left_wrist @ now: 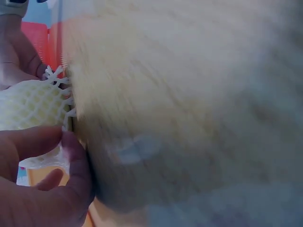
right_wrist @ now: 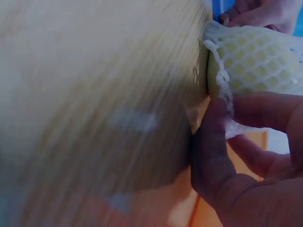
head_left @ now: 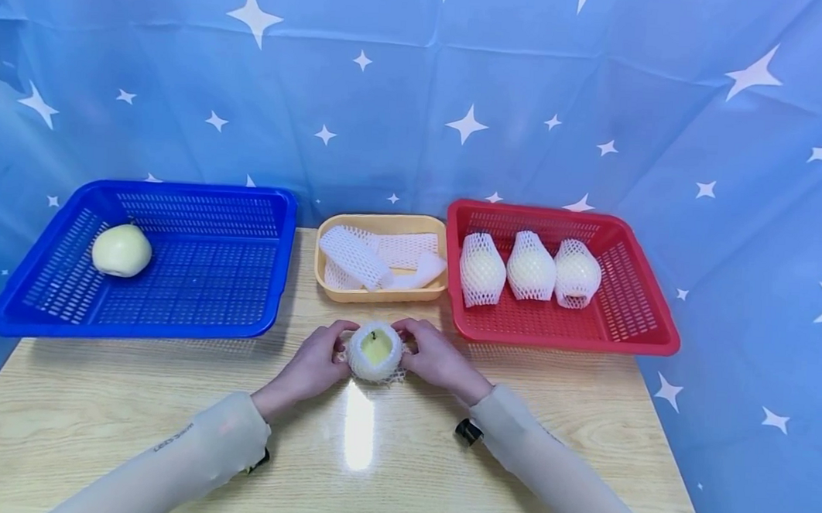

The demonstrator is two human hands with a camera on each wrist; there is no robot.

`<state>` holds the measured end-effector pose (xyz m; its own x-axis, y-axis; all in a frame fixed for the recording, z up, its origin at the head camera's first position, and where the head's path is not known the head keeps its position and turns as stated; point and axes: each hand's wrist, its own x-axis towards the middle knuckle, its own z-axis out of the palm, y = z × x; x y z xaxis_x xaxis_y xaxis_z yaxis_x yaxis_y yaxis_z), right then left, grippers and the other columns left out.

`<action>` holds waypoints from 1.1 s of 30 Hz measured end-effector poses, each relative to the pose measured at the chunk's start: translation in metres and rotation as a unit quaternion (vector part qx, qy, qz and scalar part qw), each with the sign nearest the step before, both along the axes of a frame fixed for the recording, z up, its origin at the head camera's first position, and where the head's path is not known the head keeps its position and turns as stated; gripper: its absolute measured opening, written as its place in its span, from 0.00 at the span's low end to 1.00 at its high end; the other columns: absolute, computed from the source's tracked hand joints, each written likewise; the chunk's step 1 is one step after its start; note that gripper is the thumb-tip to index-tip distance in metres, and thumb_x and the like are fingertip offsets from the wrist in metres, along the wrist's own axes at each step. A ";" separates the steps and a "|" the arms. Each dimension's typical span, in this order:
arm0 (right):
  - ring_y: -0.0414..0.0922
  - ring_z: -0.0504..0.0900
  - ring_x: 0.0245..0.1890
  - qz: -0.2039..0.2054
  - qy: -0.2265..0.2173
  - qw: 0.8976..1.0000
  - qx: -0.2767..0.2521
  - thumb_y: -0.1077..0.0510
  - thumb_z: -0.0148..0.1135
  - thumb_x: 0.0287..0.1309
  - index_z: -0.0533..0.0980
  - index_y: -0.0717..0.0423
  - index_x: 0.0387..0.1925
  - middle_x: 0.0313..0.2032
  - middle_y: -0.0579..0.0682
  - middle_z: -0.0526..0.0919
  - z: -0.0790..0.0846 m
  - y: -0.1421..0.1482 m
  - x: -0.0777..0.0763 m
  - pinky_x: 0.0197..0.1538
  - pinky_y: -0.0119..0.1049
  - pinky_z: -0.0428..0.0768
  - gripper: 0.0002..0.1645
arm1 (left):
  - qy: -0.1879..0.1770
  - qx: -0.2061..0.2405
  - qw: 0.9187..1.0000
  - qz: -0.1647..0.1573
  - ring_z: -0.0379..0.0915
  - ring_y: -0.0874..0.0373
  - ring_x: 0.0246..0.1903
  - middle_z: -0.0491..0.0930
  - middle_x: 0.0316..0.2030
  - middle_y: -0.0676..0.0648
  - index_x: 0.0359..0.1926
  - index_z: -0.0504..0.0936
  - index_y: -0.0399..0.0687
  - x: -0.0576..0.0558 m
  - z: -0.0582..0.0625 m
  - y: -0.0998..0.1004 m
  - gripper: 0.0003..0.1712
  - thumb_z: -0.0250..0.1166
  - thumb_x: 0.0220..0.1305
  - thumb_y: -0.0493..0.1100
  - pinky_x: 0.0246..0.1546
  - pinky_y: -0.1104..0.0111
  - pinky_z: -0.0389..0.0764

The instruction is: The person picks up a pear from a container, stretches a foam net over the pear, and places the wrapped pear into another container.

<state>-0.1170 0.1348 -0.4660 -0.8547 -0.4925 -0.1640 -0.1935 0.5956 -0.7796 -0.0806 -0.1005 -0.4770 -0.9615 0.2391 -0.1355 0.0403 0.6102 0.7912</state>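
Observation:
A round, pale yellow-green pear stands on the table inside a white foam net, its dark stem facing up through the net's open top. My left hand pinches the lower edge of the net between thumb and finger on the left side. Opposite it, my right hand pinches the net's lower edge on the right. In the right wrist view the foam net covers most of the fruit, with the mesh rim near the wooden surface.
Behind the hands, a yellow tray holds loose foam nets. To its left, a blue basket contains one bare pear. A red basket on the right holds three netted pears. A starry blue cloth hangs behind.

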 end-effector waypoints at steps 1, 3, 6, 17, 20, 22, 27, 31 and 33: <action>0.50 0.79 0.52 -0.002 0.007 1.000 0.015 0.70 0.66 0.54 0.77 0.64 0.59 0.50 0.56 0.81 0.002 0.000 0.001 0.54 0.44 0.80 0.28 | 0.009 -0.016 1.000 -0.007 0.67 0.55 0.37 0.73 0.36 0.46 0.65 0.75 0.39 0.000 0.001 0.000 0.36 0.71 0.52 0.29 0.38 0.62 0.72; 0.49 0.77 0.50 -0.006 0.015 0.999 0.044 0.69 0.67 0.54 0.77 0.63 0.59 0.49 0.55 0.80 0.006 0.000 0.003 0.53 0.44 0.79 0.28 | 0.011 -0.038 0.999 -0.020 0.68 0.54 0.37 0.72 0.39 0.44 0.67 0.73 0.39 0.002 0.003 -0.002 0.37 0.71 0.54 0.31 0.37 0.62 0.73; 0.48 0.77 0.49 -0.007 0.021 0.998 0.066 0.66 0.68 0.56 0.76 0.61 0.63 0.51 0.54 0.79 0.013 0.003 0.007 0.53 0.45 0.79 0.31 | 0.015 -0.045 0.998 -0.038 0.72 0.53 0.42 0.72 0.48 0.42 0.71 0.70 0.39 0.005 0.008 -0.006 0.42 0.75 0.56 0.36 0.41 0.59 0.78; 0.52 0.70 0.71 0.099 0.086 0.991 0.010 0.54 0.80 0.55 0.63 0.61 0.75 0.70 0.57 0.72 0.024 0.004 0.016 0.72 0.49 0.69 0.52 | 0.106 0.036 0.985 -0.130 0.68 0.45 0.69 0.71 0.71 0.41 0.77 0.64 0.43 0.005 0.021 -0.008 0.52 0.81 0.54 0.41 0.68 0.49 0.71; 0.51 0.71 0.70 0.093 0.096 0.991 0.012 0.53 0.81 0.53 0.63 0.60 0.75 0.70 0.56 0.73 0.020 0.000 0.016 0.71 0.48 0.70 0.54 | 0.101 0.031 0.987 -0.125 0.69 0.45 0.68 0.72 0.70 0.41 0.76 0.64 0.43 0.004 0.018 -0.006 0.52 0.81 0.55 0.41 0.67 0.50 0.72; 0.50 0.72 0.70 0.089 0.102 0.991 0.018 0.53 0.82 0.53 0.63 0.59 0.76 0.70 0.55 0.73 0.017 -0.003 0.016 0.71 0.46 0.71 0.54 | 0.097 0.029 0.988 -0.118 0.70 0.45 0.67 0.73 0.69 0.41 0.76 0.65 0.42 0.003 0.016 -0.005 0.51 0.81 0.54 0.40 0.66 0.50 0.73; 0.49 0.74 0.67 0.085 0.100 0.991 0.026 0.53 0.80 0.55 0.62 0.60 0.76 0.69 0.56 0.73 0.012 -0.008 0.015 0.68 0.45 0.74 0.53 | 0.085 0.023 0.990 -0.106 0.72 0.45 0.66 0.74 0.67 0.40 0.74 0.67 0.40 0.000 0.012 -0.002 0.49 0.81 0.54 0.38 0.66 0.52 0.74; 0.49 0.77 0.63 0.082 0.088 0.992 0.029 0.54 0.80 0.55 0.61 0.61 0.76 0.66 0.57 0.75 0.012 -0.009 0.015 0.64 0.46 0.77 0.54 | 0.078 0.012 0.991 -0.105 0.72 0.45 0.65 0.75 0.66 0.39 0.74 0.66 0.38 -0.001 0.012 0.000 0.50 0.82 0.52 0.38 0.65 0.51 0.74; 0.48 0.77 0.61 0.085 0.079 0.993 0.031 0.55 0.80 0.55 0.60 0.60 0.77 0.65 0.56 0.76 0.012 -0.010 0.015 0.63 0.46 0.78 0.54 | 0.074 0.005 0.992 -0.104 0.72 0.44 0.64 0.75 0.66 0.38 0.74 0.66 0.38 -0.001 0.012 0.001 0.51 0.82 0.52 0.38 0.65 0.50 0.74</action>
